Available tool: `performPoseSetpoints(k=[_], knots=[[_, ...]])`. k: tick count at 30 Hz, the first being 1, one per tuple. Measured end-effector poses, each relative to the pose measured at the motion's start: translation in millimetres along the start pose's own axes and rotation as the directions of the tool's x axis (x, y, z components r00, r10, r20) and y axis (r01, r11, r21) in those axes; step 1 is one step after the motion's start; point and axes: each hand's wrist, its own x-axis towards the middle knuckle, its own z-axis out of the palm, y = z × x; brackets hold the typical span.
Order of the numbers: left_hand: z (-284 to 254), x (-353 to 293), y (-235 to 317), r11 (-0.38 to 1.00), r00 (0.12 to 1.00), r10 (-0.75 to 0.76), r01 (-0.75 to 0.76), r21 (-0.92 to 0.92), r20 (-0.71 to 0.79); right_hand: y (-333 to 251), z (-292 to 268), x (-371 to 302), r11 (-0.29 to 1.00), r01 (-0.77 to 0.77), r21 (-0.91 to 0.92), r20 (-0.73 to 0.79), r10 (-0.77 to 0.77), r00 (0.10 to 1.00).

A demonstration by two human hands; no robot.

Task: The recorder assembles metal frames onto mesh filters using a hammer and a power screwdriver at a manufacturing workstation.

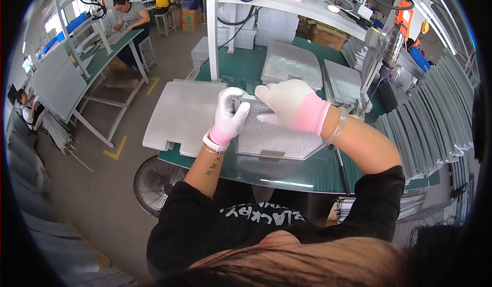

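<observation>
A silver metal mesh panel [279,139] with a thin frame and a small notched tab on its near edge lies at the front of the green table. My left hand [229,114], in a white glove with a pink cuff, curls around the panel's far left corner, thumb and fingers closed on it. My right hand [293,105], gloved alike, reaches over the panel's far edge, its thumb on the near side and its fingers at the frame. The exact contact of the right fingertips is partly hidden by the glove.
Stacked panels lie left [187,114], behind [291,64] and far right [435,118]. A red-and-black power tool [398,36] hangs at the right. A black rod-shaped tool [342,170] rests at the table's edge [246,170]. A floor fan [156,184] stands left; people work beyond.
</observation>
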Motion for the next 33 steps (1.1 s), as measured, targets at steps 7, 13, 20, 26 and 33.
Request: performPoseSetpoints(k=[7,13,20,26,33], knots=[[-1.3,22.6,1.3,0.993,0.988,-0.065,0.079,0.092,-0.142,26.2,21.5,-96.3,0.999,-0.009,0.048,-0.824,0.045,0.565],[26.4,107.4,89.6,0.976,0.901,0.096,-0.168,0.138,0.422,26.1,218.2,-283.3,0.344,-0.938,0.042,-0.087,0.937,0.339],[199.5,77.0,85.2,0.726,0.067,0.133,-0.686,-0.051,0.989,8.5,287.0,-335.7,0.263,-0.964,0.03,-0.058,0.964,0.261],[194.0,63.8,89.2,0.673,0.177,0.148,-0.739,0.032,0.973,-11.8,191.6,-356.0,-0.087,-0.35,0.933,0.184,0.95,0.254],[208.1,15.3,71.7,0.76,0.692,0.143,-0.535,0.369,0.708,-4.6,37.9,-362.5,0.503,-0.473,0.723,-0.275,0.838,0.471]])
